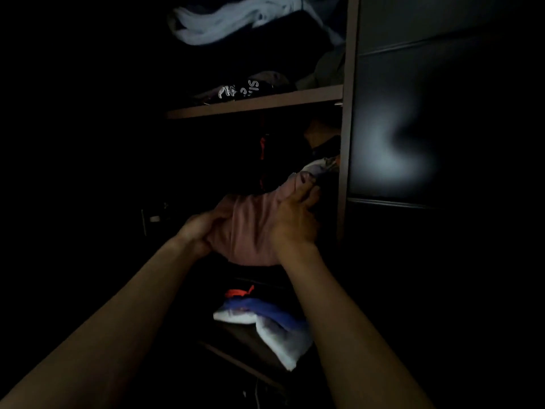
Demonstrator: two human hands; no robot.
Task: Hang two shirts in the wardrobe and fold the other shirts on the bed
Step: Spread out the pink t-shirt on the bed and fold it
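Both hands in the wardrobe (pixel 349 113), very dim light. Left hand (pixel 203 228) cups the near side of a pink shirt (pixel 253 228), fingers curled into the cloth; right hand (pixel 295 219) grips the far side, fingers pinching a fold up by the top edge, near the wardrobe's upright panel. The shirt sits bunched betw. the two hands, in front of the middle compartment, under the wooden shelf (pixel 259 101) and touching a dark pile behind it.

Looks like the fetch step: getting a shirt out of the wardrobe, either to hang or to take to the bed. Can't tell which. No hanger or rail visible, bed not in view. Next move prob. needs a steady two-handed pull clear of the pile, w/o dragging neighbours out.

Cloth reads soft, thin knit, matte, slumped in loose folds, no stiff shape. Shelf is flat brown board, hard straight edge. On it a black garment w/ white lettering (pixel 239 90); higher up, pale grey fabric (pixel 230 22), blurred. Below the hands, a white-and-blue crumpled garment (pixel 265 323) w/ an orange bit, on a lower shelf. Glossy dark door panel (pixel 413 143) right, catching a soft glare.
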